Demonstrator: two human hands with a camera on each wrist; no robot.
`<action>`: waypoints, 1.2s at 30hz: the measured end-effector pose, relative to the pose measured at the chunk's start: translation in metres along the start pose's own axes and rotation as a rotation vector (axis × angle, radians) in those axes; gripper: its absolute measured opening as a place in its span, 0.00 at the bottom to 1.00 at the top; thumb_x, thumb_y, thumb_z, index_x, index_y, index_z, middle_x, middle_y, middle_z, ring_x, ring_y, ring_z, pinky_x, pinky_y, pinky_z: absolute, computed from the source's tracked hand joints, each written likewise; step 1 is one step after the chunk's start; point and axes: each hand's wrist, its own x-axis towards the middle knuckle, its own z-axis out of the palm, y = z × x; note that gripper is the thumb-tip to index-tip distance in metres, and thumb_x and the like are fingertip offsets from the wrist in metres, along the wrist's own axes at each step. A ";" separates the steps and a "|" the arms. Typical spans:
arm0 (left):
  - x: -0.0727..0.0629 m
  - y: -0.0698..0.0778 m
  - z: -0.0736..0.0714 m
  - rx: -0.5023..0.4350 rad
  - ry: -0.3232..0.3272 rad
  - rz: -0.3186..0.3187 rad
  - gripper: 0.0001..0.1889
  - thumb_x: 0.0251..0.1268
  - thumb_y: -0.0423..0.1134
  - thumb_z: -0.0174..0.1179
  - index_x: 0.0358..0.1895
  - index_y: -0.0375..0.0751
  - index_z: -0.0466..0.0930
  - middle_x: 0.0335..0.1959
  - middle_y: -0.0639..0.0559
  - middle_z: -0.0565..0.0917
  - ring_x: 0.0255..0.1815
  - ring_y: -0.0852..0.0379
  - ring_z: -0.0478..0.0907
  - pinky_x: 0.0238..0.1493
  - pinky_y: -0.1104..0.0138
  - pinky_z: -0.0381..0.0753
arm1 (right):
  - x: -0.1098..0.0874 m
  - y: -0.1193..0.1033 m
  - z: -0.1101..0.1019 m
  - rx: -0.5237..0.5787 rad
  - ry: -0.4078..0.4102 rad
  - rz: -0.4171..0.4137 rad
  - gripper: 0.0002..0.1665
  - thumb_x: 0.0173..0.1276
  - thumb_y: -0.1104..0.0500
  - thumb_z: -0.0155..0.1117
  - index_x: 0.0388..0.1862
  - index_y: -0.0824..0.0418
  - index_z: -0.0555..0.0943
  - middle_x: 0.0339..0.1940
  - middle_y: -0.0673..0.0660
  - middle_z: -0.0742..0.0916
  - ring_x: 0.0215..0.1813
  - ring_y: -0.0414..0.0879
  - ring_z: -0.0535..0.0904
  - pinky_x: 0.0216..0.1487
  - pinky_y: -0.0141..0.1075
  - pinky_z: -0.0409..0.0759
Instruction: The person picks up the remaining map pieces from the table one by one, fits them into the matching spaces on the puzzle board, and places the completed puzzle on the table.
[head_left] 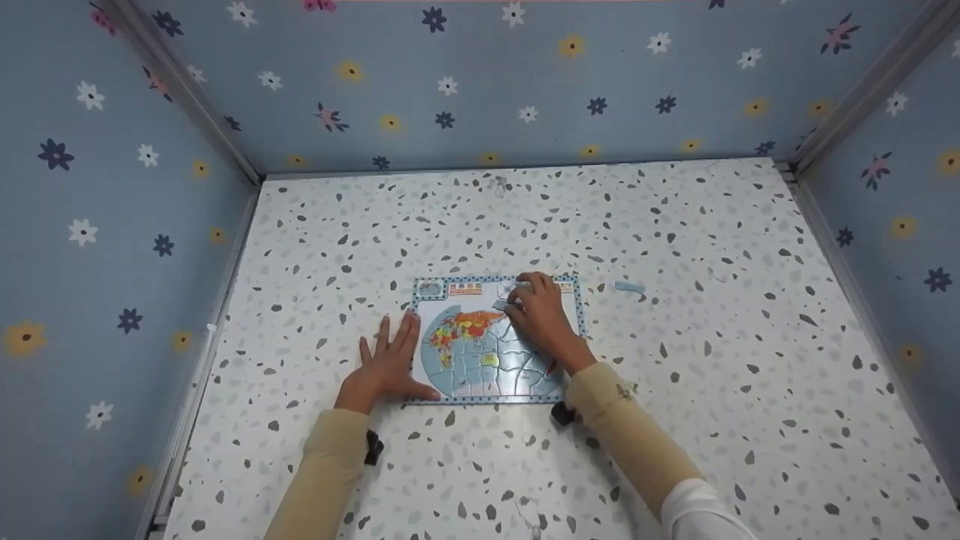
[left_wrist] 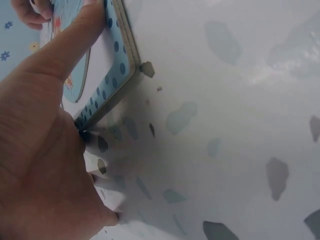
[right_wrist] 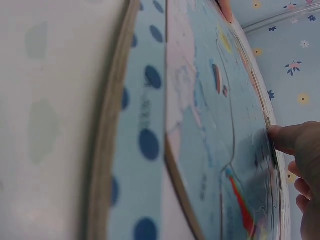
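A wooden world-map jigsaw puzzle (head_left: 480,400) lies flat, its light-blue border dotted with dark blue. Most of its round map is filled with fitted pieces. My left hand (head_left: 388,367) is spread at its left side, the thumb resting on the lower left corner of the frame and the other fingers along the left edge. Over the upper right of the map, my right hand (head_left: 541,313) has curled fingers and pinches a small blue puzzle piece (head_left: 499,305) at the map's top edge. In the right wrist view the thumb (right_wrist: 282,137) touches that rim; the other fingertips are partly hidden.
A loose curved blue puzzle piece (head_left: 630,286) lies on the speckled white table (head_left: 712,337), to the right of the board. Flower-patterned blue panels (head_left: 495,82) stand at the back and both sides. Black wrist cameras (head_left: 562,414) sit under the sleeved wrists.
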 end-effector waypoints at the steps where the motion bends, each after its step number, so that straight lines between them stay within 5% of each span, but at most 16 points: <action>1: 0.000 0.000 0.000 0.001 -0.001 0.000 0.73 0.33 0.70 0.71 0.77 0.50 0.27 0.78 0.53 0.25 0.76 0.41 0.16 0.68 0.35 0.22 | 0.000 0.000 0.000 0.006 0.001 -0.003 0.07 0.65 0.55 0.65 0.38 0.57 0.82 0.60 0.56 0.75 0.67 0.52 0.63 0.69 0.49 0.58; 9: 0.002 -0.002 0.001 0.004 0.004 0.015 0.73 0.32 0.71 0.71 0.77 0.49 0.28 0.78 0.52 0.26 0.76 0.40 0.18 0.67 0.33 0.24 | 0.003 0.001 0.000 0.029 0.029 -0.074 0.06 0.64 0.57 0.67 0.35 0.58 0.84 0.57 0.61 0.77 0.64 0.58 0.66 0.64 0.55 0.61; 36: -0.001 -0.001 0.000 -0.007 0.004 0.004 0.74 0.31 0.71 0.71 0.77 0.50 0.28 0.78 0.53 0.26 0.76 0.41 0.18 0.68 0.34 0.23 | -0.006 0.009 0.000 0.010 0.027 -0.137 0.09 0.64 0.62 0.62 0.40 0.53 0.86 0.55 0.61 0.79 0.60 0.56 0.68 0.62 0.55 0.63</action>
